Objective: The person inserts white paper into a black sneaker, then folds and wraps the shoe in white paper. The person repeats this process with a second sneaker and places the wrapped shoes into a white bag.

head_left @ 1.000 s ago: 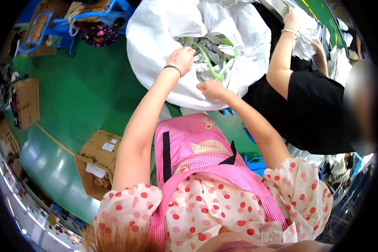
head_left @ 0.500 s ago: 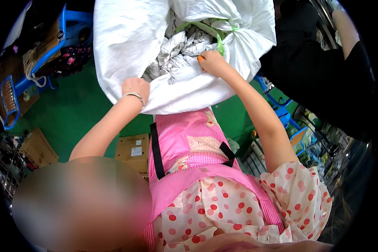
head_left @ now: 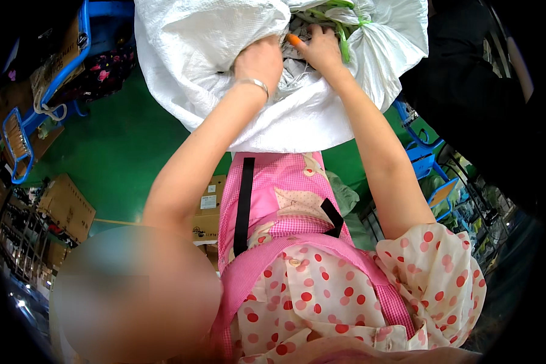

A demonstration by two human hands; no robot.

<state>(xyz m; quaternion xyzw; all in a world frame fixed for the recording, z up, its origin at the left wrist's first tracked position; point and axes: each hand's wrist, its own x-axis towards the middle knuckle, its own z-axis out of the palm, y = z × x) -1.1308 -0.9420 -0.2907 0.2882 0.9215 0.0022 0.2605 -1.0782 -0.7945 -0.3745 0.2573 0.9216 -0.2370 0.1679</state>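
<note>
A large white woven sack fills the top of the view, its mouth pulled wide. Inside lie crumpled silvery-grey wrapped pieces. My left hand, a silver bangle at its wrist, reaches into the sack's mouth; its fingers are hidden by the hand and the sack. Beside it, my right hand rests over the grey pieces, thumb with an orange nail held away from the other fingers. Nothing shows in its grasp. Green strips run along the gathered right side of the sack.
Blue-framed carts stand at the far left, and more blue frames at the right. Cardboard boxes sit on the green floor. A person in black is close by on the right.
My left hand has let go of the sack's near rim and moved right and inward, into the opening. My right hand has moved farther in, off the rim and over the grey pieces.
</note>
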